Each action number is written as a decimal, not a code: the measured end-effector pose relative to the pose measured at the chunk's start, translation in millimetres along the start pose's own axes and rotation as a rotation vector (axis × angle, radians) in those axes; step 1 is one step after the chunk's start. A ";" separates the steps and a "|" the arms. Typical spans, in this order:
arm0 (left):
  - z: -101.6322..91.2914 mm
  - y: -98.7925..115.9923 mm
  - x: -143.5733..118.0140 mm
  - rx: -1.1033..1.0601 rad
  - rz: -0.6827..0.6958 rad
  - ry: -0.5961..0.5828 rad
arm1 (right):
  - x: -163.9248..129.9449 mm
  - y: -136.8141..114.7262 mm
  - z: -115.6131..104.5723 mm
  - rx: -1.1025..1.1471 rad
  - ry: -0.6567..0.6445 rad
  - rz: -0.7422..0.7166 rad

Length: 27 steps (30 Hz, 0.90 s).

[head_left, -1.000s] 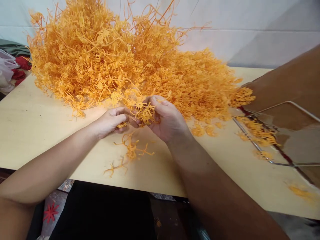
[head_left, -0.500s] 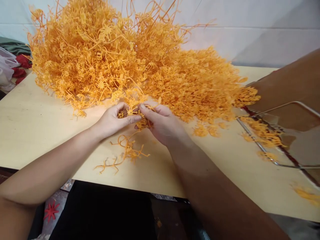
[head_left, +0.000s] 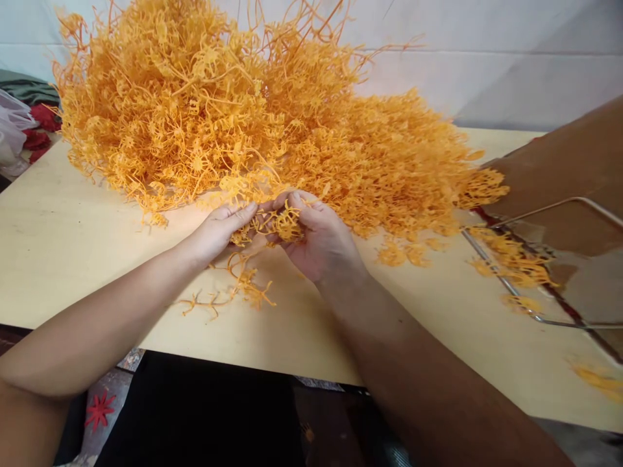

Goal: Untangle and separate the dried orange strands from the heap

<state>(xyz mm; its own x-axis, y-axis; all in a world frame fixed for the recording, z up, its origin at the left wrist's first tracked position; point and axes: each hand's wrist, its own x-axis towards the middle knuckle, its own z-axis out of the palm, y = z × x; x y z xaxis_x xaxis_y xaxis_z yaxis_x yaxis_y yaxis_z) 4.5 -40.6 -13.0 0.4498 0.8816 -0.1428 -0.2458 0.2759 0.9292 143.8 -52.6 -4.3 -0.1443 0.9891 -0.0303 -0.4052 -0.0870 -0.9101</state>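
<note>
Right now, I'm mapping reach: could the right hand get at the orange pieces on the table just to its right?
Probably yes: only bare tabletop seems to separate the right hand from those orange pieces, though it holds an orange sprig.

1. Stem pile [head_left: 195, 117] is set on table [head_left: 87, 259], before wall [head_left: 487, 84].
2. Sprig [head_left: 286, 224] is held between left hand [head_left: 221, 227] and right hand [head_left: 318, 237], before pile.
3. Cardboard [head_left: 559, 155] is placed at right; plastic bag [head_left: 12, 133], at left.

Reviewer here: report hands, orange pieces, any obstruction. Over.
Left hand and right hand close together, holding small orange pieces. Large orange pile just beyond. Wire frame off to the right, apart from both hands; no obstruction seen between them.
</note>
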 end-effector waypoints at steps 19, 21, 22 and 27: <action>-25.1 18.1 7.6 0.008 0.056 0.112 | -7.4 -10.0 -0.2 0.007 -0.243 0.066; -17.7 15.8 6.8 0.087 0.040 0.057 | -1.0 -2.5 -0.9 -0.045 -0.142 0.085; -14.1 15.1 5.7 0.141 0.041 0.047 | 1.1 -0.1 -1.2 -0.062 -0.124 0.096; -9.9 32.0 -14.2 0.639 0.288 0.162 | 0.9 3.5 0.9 -0.109 -0.208 0.159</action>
<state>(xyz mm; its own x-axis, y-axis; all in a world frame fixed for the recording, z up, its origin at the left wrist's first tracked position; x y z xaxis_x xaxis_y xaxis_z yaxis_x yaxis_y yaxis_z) -18.3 -40.6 15.4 0.2973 0.9451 0.1356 0.2373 -0.2107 0.9483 141.4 -52.1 -7.2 -0.3853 0.9173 -0.1009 -0.2646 -0.2145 -0.9402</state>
